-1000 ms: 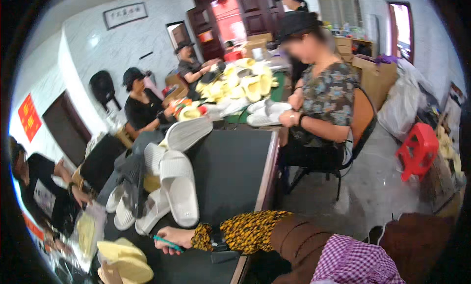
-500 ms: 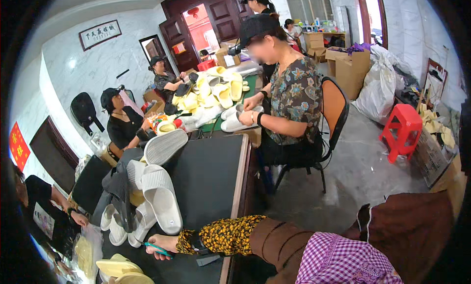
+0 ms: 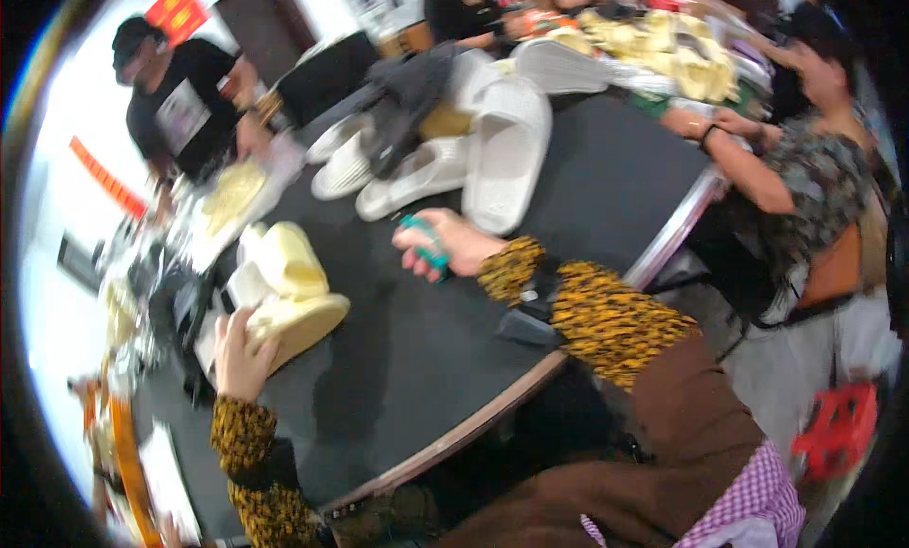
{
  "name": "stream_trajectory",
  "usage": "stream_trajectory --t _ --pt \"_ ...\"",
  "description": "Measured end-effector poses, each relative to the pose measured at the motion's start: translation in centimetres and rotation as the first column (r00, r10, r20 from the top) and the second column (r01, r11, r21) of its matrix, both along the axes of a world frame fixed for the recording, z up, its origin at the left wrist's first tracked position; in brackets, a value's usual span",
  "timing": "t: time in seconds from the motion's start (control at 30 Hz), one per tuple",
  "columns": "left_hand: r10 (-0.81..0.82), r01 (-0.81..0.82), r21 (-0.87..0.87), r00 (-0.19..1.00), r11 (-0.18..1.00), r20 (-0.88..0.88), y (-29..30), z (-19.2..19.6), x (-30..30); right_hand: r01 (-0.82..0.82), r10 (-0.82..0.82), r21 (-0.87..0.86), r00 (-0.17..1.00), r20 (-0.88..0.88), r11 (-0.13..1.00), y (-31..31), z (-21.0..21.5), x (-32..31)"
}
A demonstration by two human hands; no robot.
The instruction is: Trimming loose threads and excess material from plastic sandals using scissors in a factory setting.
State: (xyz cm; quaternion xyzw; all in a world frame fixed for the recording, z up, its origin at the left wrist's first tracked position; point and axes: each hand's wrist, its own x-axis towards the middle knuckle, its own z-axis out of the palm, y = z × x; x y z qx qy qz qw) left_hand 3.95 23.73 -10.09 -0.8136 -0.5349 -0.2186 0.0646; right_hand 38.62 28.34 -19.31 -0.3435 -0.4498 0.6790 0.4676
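In my right hand (image 3: 454,240) is a pair of teal-handled snips (image 3: 423,249), with the fingers wrapped round the handle above the black tabletop. My left hand (image 3: 243,356) is at the end of a pale yellow slipper (image 3: 301,323), its fingers and thumb about the edge, slightly blurred. Another yellow slipper (image 3: 289,256) lies against it on the far side. Just beyond my right hand lies a large light grey slipper (image 3: 509,155) with a ribbed strap. Smaller whitish slippers (image 3: 343,174) sit to its left.
A dark cloth (image 3: 407,103) lies among the grey slippers. A person in black (image 3: 185,103) stands at the far left by clear plastic bags (image 3: 232,202). Another person (image 3: 805,183) sits at the right. Yellow slippers (image 3: 663,51) are heaped farther back. A red stool (image 3: 838,430) stands at lower right.
The view has swung left and down. My left hand has come into sight at the yellow slippers. My right hand still holds the snips near the grey slipper.
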Motion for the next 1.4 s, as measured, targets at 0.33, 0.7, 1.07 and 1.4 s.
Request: stream_trajectory --t 0.33,0.7,1.07,1.4 --pt "-0.014 0.270 -0.479 0.882 0.835 0.472 -5.1 -0.4 2.0 -0.027 0.024 0.025 0.991 0.130 0.999 -1.1 1.2 -1.3" --pt "0.177 0.156 -0.474 0.792 0.866 0.585 -3.8 -1.8 -0.8 -0.091 0.082 0.042 0.980 0.180 0.995 -1.8 1.9 -1.8" --pt "0.323 0.235 -0.570 0.630 0.788 0.707 1.0 -2.7 -1.4 -0.124 0.107 0.070 0.973 0.202 0.990 -2.0 1.9 -1.9" --pt "0.068 0.457 -0.329 0.498 0.827 0.865 2.1 0.2 4.9 -0.064 0.050 0.135 0.993 0.109 0.989 -2.0 1.9 -1.8"
